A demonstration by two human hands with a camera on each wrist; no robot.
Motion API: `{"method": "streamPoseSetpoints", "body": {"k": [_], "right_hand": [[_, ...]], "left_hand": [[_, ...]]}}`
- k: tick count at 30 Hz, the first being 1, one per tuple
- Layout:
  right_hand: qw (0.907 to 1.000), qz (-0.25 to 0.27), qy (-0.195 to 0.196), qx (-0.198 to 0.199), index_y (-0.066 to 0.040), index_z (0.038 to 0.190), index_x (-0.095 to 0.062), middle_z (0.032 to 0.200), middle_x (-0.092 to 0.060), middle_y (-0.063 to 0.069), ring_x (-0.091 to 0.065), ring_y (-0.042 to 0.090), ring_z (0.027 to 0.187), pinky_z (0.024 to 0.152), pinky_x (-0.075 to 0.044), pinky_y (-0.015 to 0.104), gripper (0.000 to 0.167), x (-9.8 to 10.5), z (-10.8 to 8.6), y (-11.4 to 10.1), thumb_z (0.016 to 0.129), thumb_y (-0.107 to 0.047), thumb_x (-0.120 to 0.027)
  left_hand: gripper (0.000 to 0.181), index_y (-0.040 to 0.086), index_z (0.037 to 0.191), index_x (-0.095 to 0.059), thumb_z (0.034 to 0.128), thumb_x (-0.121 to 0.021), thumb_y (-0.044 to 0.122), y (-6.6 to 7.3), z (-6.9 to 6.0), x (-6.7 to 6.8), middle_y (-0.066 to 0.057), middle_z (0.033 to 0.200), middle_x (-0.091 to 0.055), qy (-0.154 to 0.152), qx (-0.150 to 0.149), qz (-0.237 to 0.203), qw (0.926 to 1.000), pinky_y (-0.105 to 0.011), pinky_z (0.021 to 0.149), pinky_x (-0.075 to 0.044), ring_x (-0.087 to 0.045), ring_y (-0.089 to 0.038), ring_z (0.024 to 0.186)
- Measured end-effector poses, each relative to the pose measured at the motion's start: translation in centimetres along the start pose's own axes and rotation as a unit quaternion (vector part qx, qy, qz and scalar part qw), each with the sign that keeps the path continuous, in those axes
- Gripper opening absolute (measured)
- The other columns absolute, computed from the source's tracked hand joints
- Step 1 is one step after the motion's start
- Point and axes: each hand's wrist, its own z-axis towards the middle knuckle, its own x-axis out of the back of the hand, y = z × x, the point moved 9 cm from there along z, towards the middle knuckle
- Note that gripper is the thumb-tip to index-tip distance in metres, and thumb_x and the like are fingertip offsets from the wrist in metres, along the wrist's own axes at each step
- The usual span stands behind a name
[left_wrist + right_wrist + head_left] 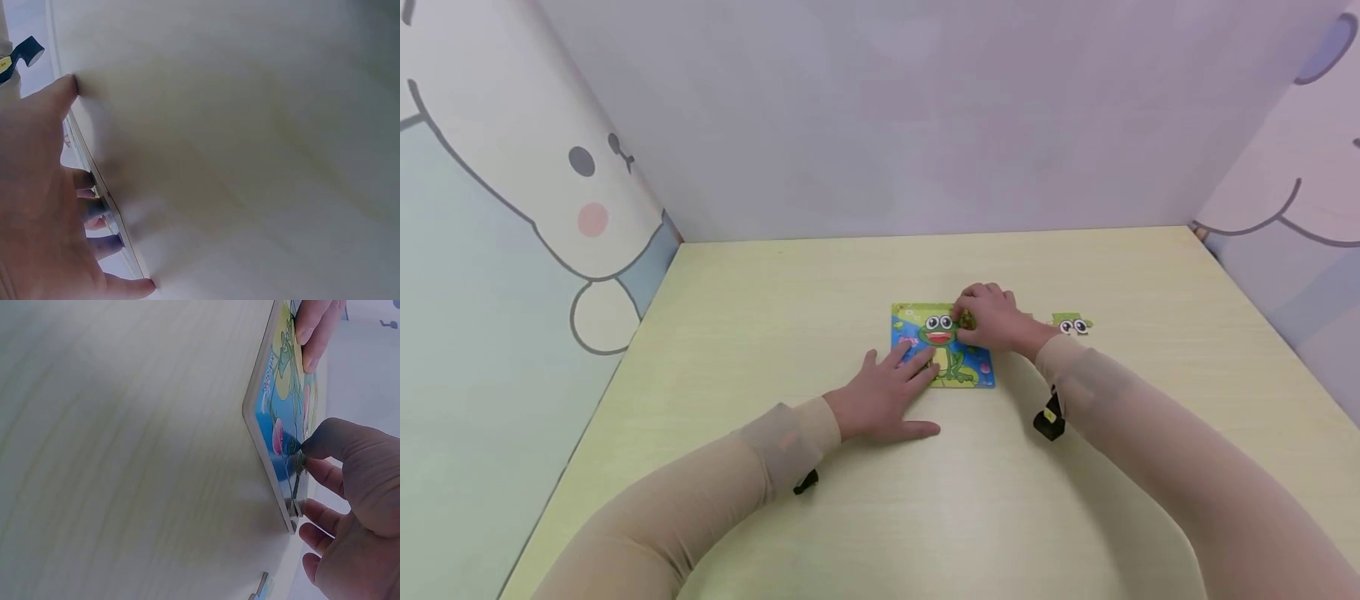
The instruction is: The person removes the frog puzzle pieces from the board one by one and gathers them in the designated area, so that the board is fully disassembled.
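Partly under left hand (883, 400), frog puzzle (940, 335); right hand (992, 321) touching

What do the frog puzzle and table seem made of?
The frog puzzle looks like wood or fibreboard, its print perhaps glossy: plain brownish edge, slight sheen. The table seems wood or wood-look laminate, smooth and low-sheen, judging by its faint grain.

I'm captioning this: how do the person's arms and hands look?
The left sleeve and right sleeve are beige, greyish near the cuffs. A black device shows beneath each, the right one marked yellow. The left hand and right hand are gloveless.
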Motion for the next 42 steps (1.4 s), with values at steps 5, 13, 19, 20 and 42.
{"method": "streamPoseSetpoints", "body": {"k": [5,13,19,20,42], "right_hand": [[1.0000,0.001,0.003,0.000,-0.012,0.116,-0.070,0.149,-0.050,0.022,-0.037,0.046,0.141,0.113,-0.029,0.067,0.022,0.1,-0.2,0.0,0.098,-0.023,-0.071],[0.9992,-0.020,0.026,0.024,-0.012,0.119,-0.071,0.133,-0.060,0.019,-0.045,0.044,0.132,0.110,-0.033,0.065,0.022,0.8,-0.8,-0.7,0.098,-0.017,-0.071],[0.9977,-0.021,0.054,0.035,-0.013,0.140,-0.064,0.132,-0.068,0.017,-0.056,0.042,0.125,0.105,-0.037,0.064,0.039,1.4,-1.0,-0.6,0.101,-0.012,-0.065],[0.9976,-0.014,0.058,0.035,-0.012,0.142,-0.063,0.132,-0.069,0.017,-0.057,0.042,0.125,0.105,-0.037,0.064,0.040,1.5,-1.0,-0.5,0.102,-0.011,-0.064],[0.9926,0.078,0.093,0.002,-0.003,0.133,-0.067,0.124,-0.074,0.019,-0.064,0.040,0.117,0.105,-0.028,0.071,0.031,4.9,-4.2,4.6,0.108,-0.007,-0.049]], "left_hand": [[0.091,0.022,0.169,-0.022,0.0988,-0.044,0.076,0.1,0.0,-0.1,-0.001,0.178,-0.013,0.002,-0.001,0.001,1.0000,-0.074,0.118,-0.030,-0.010,-0.039,0.164],[0.092,0.023,0.169,-0.021,0.0984,-0.044,0.077,0.1,0.1,-0.1,0.000,0.178,-0.013,-0.001,0.003,0.010,0.9999,-0.073,0.118,-0.030,-0.010,-0.039,0.164],[0.092,0.022,0.169,-0.022,0.0985,-0.044,0.076,0.1,0.1,0.0,-0.001,0.178,-0.013,-0.002,0.002,0.008,1.0000,-0.073,0.118,-0.030,-0.010,-0.039,0.164],[0.092,0.022,0.169,-0.022,0.0985,-0.045,0.076,0.1,0.1,0.0,-0.001,0.178,-0.013,-0.001,0.002,0.007,1.0000,-0.073,0.118,-0.030,-0.011,-0.039,0.164],[0.092,0.022,0.169,-0.022,0.0984,-0.046,0.076,0.0,0.0,-0.1,-0.001,0.178,-0.013,0.008,0.000,-0.004,1.0000,-0.074,0.119,-0.028,-0.010,-0.039,0.164]]}}
